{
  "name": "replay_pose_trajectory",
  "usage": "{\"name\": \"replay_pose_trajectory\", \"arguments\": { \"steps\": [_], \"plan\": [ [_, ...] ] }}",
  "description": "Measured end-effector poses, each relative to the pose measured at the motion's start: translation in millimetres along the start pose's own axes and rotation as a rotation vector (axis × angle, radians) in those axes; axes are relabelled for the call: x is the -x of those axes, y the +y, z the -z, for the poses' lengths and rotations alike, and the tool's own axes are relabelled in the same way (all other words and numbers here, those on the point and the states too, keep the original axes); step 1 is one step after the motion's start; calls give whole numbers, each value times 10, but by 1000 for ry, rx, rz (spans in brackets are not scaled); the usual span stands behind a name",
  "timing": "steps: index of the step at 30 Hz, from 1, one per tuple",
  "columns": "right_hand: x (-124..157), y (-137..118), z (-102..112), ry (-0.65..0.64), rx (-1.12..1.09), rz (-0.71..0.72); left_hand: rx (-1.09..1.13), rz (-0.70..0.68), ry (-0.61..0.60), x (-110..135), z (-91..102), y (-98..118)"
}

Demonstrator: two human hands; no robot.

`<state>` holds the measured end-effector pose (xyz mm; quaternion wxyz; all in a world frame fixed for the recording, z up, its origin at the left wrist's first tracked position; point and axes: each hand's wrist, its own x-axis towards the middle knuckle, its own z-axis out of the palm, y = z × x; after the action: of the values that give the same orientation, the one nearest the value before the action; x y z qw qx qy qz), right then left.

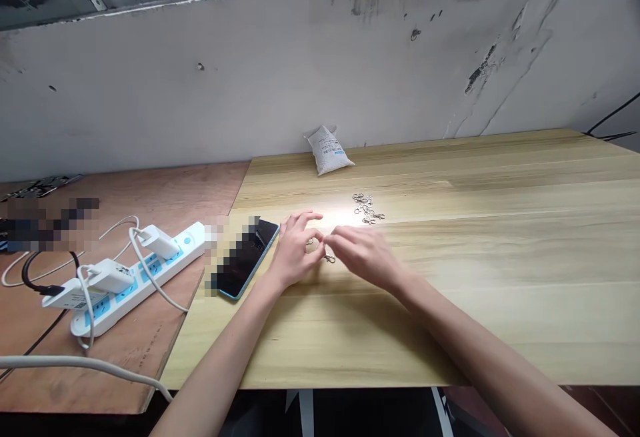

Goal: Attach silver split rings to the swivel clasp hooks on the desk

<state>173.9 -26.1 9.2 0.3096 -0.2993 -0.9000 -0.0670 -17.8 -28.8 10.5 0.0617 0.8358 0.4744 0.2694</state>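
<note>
My left hand (295, 250) and my right hand (363, 253) meet over the light wooden table (475, 277), fingertips together. Between them they pinch a small metal ring or clasp (311, 242). Another small metal clasp (329, 259) lies on the table just under my right fingertips. A loose heap of several small metal clasps (366, 207) lies a little beyond my right hand. Thumb and forefinger of each hand are pressed together while the other fingers of the left hand are spread.
A dark phone in a blue case (246, 258) lies left of my left hand. A white power strip (135, 277) with chargers and cables sits on the brown board at the left. A small white bag (327, 150) leans by the wall.
</note>
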Motion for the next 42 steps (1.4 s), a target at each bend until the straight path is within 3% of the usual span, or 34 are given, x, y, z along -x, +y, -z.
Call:
{"name": "replay_pose_trajectory", "arguments": {
  "steps": [4,8,14,20,23,26,31,36,42],
  "plan": [
    [-3,-119,-105,-75,37,123,-125,-83,-64,6,34,-77],
    [37,-108,-170,-171,29,87,-207,-64,-30,8,80,-147],
    [88,-22,-74,-272,-165,9,-248,-79,-39,10,82,-164],
    [149,552,-10,-198,0,-197,-265,-32,-24,14,122,-189],
    [195,864,-47,-273,202,-133,-267,-18,-22,21,146,-200],
    [193,1008,-98,-321,330,-130,-259,-78,-39,17,169,-188],
    [66,946,-97,-409,435,-76,-264,-153,-57,0,206,-141],
    [-54,818,-16,-403,452,21,-183,-225,-157,38,252,-118],
    [-173,675,-22,-447,475,144,-209,-212,-120,21,148,-42]
  ]
}}
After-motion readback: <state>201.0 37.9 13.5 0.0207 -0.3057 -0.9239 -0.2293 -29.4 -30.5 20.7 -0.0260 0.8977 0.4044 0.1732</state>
